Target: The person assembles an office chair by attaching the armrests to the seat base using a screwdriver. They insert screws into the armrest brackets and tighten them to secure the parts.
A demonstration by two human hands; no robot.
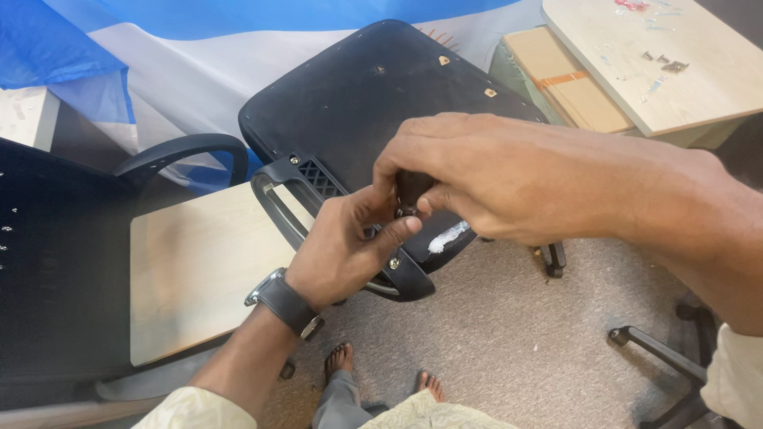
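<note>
Chair seat (373,95), black and turned underside up, leans across the middle of the view with its near edge over the light wooden board (199,270) that lies on the carpeted floor (509,334). A black armrest bracket (318,191) is fixed along that near edge, with a bolt (393,262) showing at its lower end. The left hand (342,250), a watch (282,302) on its wrist, grips the bracket from below, thumb and fingers curled around it. The right hand (461,175) is clenched around a small dark tool handle (412,189), held just above the bracket and touching the left thumb. A second armrest (187,151) curves to the left of the seat, and a pale table (660,71) stands at the upper right corner.
</note>
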